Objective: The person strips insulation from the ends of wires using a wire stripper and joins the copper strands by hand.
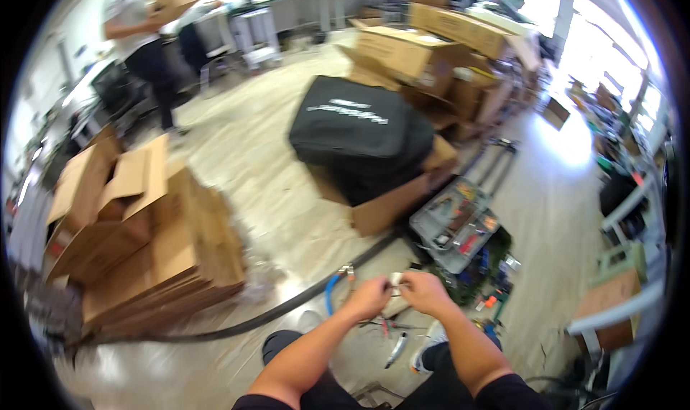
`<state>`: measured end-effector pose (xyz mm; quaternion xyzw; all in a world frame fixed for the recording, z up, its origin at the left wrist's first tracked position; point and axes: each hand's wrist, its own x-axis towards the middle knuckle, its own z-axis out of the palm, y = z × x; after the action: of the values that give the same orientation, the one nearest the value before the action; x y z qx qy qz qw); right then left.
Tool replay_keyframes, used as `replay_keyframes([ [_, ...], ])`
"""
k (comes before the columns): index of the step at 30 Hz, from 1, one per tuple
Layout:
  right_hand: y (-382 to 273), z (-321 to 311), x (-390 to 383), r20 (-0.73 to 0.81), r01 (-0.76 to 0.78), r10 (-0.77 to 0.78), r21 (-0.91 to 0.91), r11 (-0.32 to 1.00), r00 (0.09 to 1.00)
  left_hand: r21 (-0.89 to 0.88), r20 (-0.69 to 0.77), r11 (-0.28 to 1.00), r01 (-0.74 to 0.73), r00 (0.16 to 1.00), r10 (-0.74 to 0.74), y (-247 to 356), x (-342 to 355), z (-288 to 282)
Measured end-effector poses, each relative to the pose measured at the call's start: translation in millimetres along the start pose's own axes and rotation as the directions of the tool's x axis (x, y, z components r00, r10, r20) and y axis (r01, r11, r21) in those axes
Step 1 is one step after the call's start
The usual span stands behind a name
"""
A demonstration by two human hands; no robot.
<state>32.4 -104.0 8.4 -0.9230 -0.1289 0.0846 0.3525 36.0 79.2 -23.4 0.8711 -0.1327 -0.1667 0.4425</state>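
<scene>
Both my hands meet low in the middle, fingertips pinched together. My left hand (369, 298) and my right hand (425, 293) are closed around a small white piece (395, 279), its kind too small and blurred to make out. Left of my left hand a blue hose (330, 293) curves up to a metal fitting (348, 269). Beneath my hands, a tool with red handles (386, 329) and a curved, silvery tool (395, 350) lie on the floor near my shoes.
An open toolbox (424, 230) full of small parts lies ahead right, with loose tools beside it. A thick black hose (251, 329) crosses the floor. Flattened cartons (165, 280) stand left; a black bag (352, 126) sits in a box ahead. Another person (140, 33) carries a carton far left.
</scene>
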Motion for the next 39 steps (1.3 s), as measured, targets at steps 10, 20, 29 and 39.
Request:
replay_keyframes([
  [10, -6.2, -6.4, -2.6, -0.076, -0.082, 0.100, 0.214, 0.973, 0.992, -0.167, 0.030, 0.985, -0.032, 0.999, 0.038, 6.2, -5.3, -4.9],
  [20, 1.9, -17.7, 4.8, -0.028, -0.096, 0.122, 0.449, 0.888, 0.992, -0.529, 0.126, 0.841, 0.114, 0.990, -0.055, 24.7, -4.8, -19.8],
  [29, 12.3, -8.6, 10.3, 0.021, -0.155, 0.166, 0.489, 0.859, 0.986, -0.483, 0.060, 0.875, 0.029, 0.998, -0.001, 2.7, 3.0, -1.2],
  [39, 14.9, -17.9, 3.4, 0.126, -0.241, 0.216, 0.695, 0.677, 0.968, -0.644, 0.077, 0.755, 0.120, 0.993, -0.093, 21.9, -4.3, -9.9],
])
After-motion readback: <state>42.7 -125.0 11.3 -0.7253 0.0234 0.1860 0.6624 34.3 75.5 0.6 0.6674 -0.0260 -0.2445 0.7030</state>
